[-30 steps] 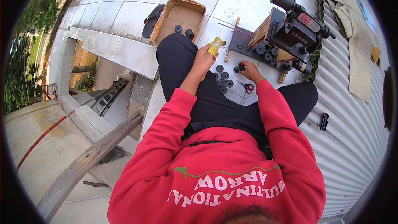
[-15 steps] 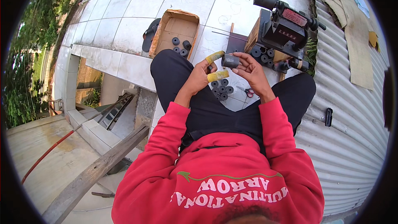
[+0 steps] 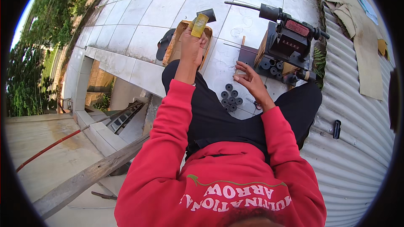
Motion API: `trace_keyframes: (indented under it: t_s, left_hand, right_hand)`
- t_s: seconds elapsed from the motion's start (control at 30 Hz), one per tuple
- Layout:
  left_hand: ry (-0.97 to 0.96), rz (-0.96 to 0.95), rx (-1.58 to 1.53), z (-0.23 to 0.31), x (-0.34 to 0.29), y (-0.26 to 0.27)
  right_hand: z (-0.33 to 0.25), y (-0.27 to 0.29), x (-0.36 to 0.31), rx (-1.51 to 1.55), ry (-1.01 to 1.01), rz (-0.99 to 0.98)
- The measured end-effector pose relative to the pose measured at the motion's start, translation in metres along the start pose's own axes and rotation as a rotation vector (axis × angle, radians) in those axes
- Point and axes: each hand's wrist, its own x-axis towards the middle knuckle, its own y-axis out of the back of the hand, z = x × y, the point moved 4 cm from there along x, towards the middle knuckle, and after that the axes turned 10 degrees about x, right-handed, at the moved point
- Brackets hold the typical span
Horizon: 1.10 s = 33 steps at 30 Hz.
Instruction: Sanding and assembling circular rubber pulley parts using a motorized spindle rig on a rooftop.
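Observation:
My left hand (image 3: 194, 40), with yellow wrapping on its fingers, is closed on a dark grey cylinder (image 3: 207, 15). It holds the cylinder raised over the far end of a cardboard box (image 3: 173, 44), which the hand and my knee partly hide. My right hand (image 3: 251, 80) is apart from it, fingers loosely bent, a gap between thumb and index finger, with nothing visible in them. Below that hand, between my legs, several black spools (image 3: 229, 93) with centre holes stand clustered on the tiles. Scissors (image 3: 256, 104) lie beside them, partly hidden by my right arm.
A black hand-crank winding machine (image 3: 290, 35) with a counter stands on a wooden block at the right, a long rod (image 3: 242, 4) reaching left from it. More black spools (image 3: 269, 65) sit at its base. A dark slipper (image 3: 163, 44) lies left of the box. Corrugated sheeting (image 3: 353, 143) borders the right.
My left hand has carried the cylinder up and left, from between both hands to above the box. My right hand has let go of it and lowered slightly.

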Motion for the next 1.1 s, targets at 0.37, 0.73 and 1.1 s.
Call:
trace_keyframes:
  t_s: [0.37,0.73,1.1]
  left_hand:
    - [0.114,-0.206,0.079,0.022,0.05,-0.04]
    - [0.158,-0.337,0.253,-0.004,0.043,-0.109]
    - [0.35,0.014,0.355,-0.035,-0.044,0.031]
  right_hand:
    - [0.014,-0.003,0.006,-0.195,-0.053,-0.049]
    - [0.032,0.014,0.003,-0.343,-0.1,-0.054]
    - [0.113,0.107,0.032,-0.962,-0.148,0.054]
